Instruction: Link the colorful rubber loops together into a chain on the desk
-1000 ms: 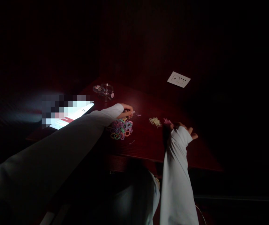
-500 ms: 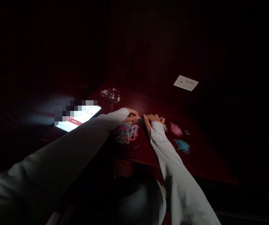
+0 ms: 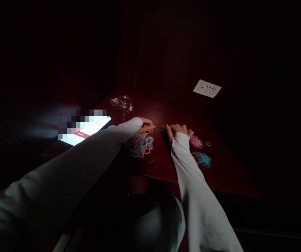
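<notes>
My left hand [image 3: 145, 125] is beyond a heap of colourful hair ties [image 3: 141, 145], its thumb and fingers pinched together. Whatever is between its fingertips is too small and dim to make out. To the right, my right hand [image 3: 179, 129] rests palm down on the dark red table [image 3: 229, 175], fingers bent and thumb apart from them. In the gap between both hands lie a few small, pale loops [image 3: 160, 128]. Beside the right hand are a pile of pink bands [image 3: 196, 142] and a pile of blue bands [image 3: 203, 159].
A lit phone [image 3: 87, 131] lies at the left. At the back is a clear jar [image 3: 124, 102]. One loose hair tie [image 3: 208, 144] lies right of the pink pile, and a thin loop [image 3: 152, 161] is near the front edge. A socket plate [image 3: 207, 88] is on the wall.
My right hand has shifted right, away from the left one, and now hides the pale yellow bands seen before. The left hand has barely moved. Small loops show in the wider gap.
</notes>
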Tool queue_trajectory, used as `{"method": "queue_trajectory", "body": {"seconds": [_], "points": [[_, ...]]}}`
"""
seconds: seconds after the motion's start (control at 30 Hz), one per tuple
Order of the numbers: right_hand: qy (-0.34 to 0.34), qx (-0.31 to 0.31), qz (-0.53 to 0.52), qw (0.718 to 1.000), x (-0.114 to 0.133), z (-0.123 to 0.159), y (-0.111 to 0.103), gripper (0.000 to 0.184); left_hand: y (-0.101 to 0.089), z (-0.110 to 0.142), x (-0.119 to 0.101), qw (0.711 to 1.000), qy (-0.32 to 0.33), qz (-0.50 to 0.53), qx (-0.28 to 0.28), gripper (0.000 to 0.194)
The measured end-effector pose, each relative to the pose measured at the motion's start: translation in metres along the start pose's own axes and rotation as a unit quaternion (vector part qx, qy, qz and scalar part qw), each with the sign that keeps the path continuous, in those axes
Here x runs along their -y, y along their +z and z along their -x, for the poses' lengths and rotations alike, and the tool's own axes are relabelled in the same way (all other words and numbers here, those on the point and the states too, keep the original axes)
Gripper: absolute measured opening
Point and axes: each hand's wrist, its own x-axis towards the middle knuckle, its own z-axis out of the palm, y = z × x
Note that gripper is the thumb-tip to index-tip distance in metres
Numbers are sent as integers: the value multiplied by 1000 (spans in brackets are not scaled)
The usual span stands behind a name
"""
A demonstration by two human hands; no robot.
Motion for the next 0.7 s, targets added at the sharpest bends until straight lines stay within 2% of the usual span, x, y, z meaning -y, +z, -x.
{"method": "queue_trajectory", "body": {"seconds": [0.13, 0.37, 0.53, 0.7], "points": [[14, -2, 1, 1000, -8, -4, 5, 41, -1, -1, -1, 1000, 2, -7, -3, 34], [-41, 2, -5, 999, -5, -6, 17, 49, 0, -1, 5, 1000, 16, -9, -13, 33], [-50, 47, -10, 998, 2, -8, 8, 47, -4, 0, 1, 1000, 8, -13, 0, 32], [-4, 17, -63, 998, 6, -4, -9, 47, -3, -1, 1, 1000, -14, -10, -7, 33]]}}
